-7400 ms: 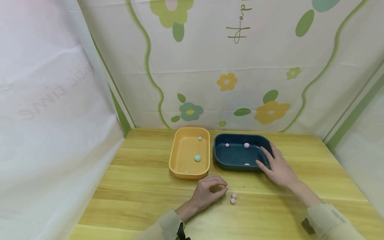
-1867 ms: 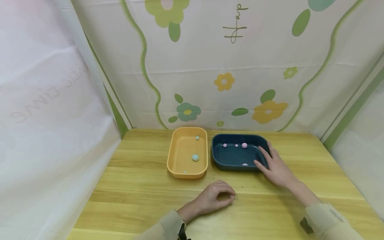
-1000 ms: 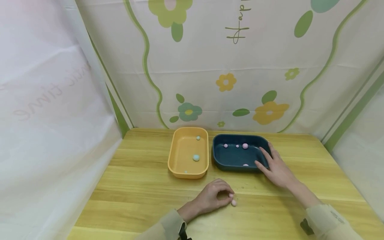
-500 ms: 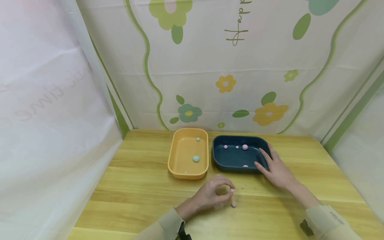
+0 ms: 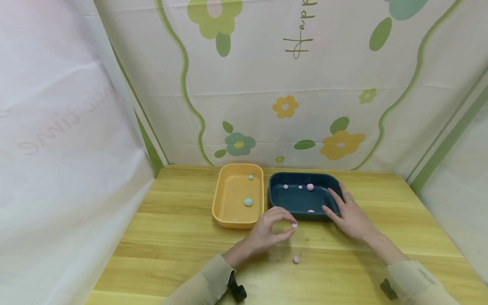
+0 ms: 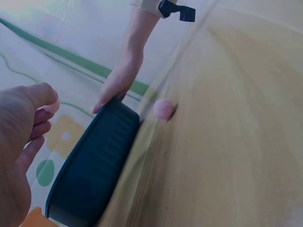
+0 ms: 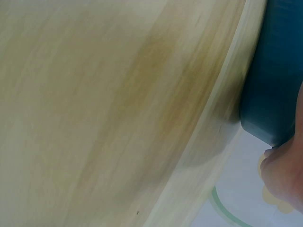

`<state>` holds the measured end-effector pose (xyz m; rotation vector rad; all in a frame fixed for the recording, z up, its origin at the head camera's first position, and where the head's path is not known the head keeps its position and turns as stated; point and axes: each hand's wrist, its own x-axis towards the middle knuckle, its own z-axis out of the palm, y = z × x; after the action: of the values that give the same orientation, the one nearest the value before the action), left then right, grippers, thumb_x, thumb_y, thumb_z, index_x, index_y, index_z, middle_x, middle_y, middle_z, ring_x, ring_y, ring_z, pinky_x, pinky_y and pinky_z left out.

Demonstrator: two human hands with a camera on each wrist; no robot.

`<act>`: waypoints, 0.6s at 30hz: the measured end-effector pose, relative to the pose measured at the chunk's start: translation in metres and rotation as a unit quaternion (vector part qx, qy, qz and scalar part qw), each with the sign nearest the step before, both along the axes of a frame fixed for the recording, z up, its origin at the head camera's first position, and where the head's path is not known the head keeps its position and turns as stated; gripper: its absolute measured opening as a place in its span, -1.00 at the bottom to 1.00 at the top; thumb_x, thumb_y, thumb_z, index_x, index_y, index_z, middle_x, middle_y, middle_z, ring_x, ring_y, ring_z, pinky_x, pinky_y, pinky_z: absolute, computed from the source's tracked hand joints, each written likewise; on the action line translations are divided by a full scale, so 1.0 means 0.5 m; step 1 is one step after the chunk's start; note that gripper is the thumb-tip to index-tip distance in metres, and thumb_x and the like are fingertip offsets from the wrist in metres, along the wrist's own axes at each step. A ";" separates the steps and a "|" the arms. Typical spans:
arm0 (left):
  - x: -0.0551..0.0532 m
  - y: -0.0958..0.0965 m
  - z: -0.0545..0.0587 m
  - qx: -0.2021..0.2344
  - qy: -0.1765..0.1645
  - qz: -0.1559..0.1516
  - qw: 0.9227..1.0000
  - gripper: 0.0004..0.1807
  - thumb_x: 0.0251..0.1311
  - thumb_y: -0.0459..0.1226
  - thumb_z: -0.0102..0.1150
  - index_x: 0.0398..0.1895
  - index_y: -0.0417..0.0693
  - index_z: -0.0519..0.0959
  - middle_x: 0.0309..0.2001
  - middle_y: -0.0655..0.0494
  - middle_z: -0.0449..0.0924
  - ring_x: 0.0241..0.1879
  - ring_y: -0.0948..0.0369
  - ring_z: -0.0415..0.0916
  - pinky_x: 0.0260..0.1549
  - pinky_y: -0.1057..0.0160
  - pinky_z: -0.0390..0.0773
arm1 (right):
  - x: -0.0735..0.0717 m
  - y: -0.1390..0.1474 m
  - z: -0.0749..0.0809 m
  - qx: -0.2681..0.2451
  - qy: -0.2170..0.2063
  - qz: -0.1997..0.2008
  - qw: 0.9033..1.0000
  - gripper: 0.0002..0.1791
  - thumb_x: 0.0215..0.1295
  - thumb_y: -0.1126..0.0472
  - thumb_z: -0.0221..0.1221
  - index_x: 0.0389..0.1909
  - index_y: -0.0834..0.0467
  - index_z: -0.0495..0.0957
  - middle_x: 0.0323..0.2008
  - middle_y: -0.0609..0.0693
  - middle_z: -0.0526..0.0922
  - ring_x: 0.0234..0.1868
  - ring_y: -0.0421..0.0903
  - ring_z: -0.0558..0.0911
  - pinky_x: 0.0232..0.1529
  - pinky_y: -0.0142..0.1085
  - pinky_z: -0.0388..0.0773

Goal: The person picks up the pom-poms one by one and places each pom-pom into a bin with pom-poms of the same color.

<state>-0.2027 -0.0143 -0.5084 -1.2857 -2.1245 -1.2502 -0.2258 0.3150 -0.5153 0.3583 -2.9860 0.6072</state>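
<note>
My left hand (image 5: pixel 263 233) pinches a small pink ball (image 5: pixel 294 225) between thumb and forefinger, raised above the table near the dark blue tray's front wall. The same ball (image 6: pixel 53 107) shows at the fingertips in the left wrist view. Another pink ball (image 5: pixel 295 259) lies on the wood, closer to me. Spread and fairly straight, the fingers of my right hand (image 5: pixel 354 218) rest over the right end of the dark blue tray (image 5: pixel 320 216). Several pink balls (image 5: pixel 310 187) sit inside that tray; one is partly hidden by its front wall.
To the left stands a yellow tray (image 5: pixel 215 207) with light blue balls (image 5: pixel 248 202) of different sizes in it. Both trays are at the back of the wooden table (image 5: pixel 171 237). A flower-print cloth (image 5: pixel 244 84) hangs right behind them, and white cloth closes both sides.
Over the last second my left hand picked up one of two pink balls from the table and carried it forward toward the dark blue tray. The right hand stayed put.
</note>
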 end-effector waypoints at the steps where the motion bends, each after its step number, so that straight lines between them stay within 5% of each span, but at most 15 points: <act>1: -0.002 0.002 0.000 0.002 -0.006 0.002 1.000 -0.81 0.28 -0.39 0.56 -0.09 -0.07 0.78 -0.07 0.10 0.85 0.07 0.20 0.73 0.26 0.40 0.68 | 0.000 -0.001 0.000 -0.001 0.000 -0.001 1.000 -0.09 0.68 -0.25 0.10 0.75 0.24 0.12 0.76 0.48 -0.16 0.63 0.67 0.13 0.49 0.62 0.26; 11: -0.017 0.029 0.014 0.045 -0.087 0.039 0.994 -0.82 0.31 -0.36 0.55 -0.07 -0.07 0.79 -0.07 0.06 0.83 0.07 0.16 0.71 0.22 0.32 0.72 | -0.001 -0.001 -0.002 -0.002 -0.003 -0.004 1.000 -0.08 0.69 -0.25 0.09 0.75 0.25 0.11 0.76 0.48 -0.18 0.64 0.67 0.10 0.49 0.63 0.23; 18: -0.031 0.045 0.021 0.060 -0.107 0.048 0.991 -0.85 0.36 -0.31 0.53 -0.06 -0.06 0.80 -0.06 0.07 0.84 0.09 0.17 0.71 0.30 0.24 0.69 | 0.000 0.000 -0.003 -0.003 -0.006 -0.008 1.000 -0.07 0.70 -0.29 0.06 0.77 0.22 0.08 0.78 0.44 -0.23 0.65 0.66 0.09 0.50 0.63 0.21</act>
<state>-0.2184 0.0083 -0.4980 -1.0273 -2.1871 -1.5087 -0.2257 0.3151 -0.5170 0.3323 -2.9954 0.6194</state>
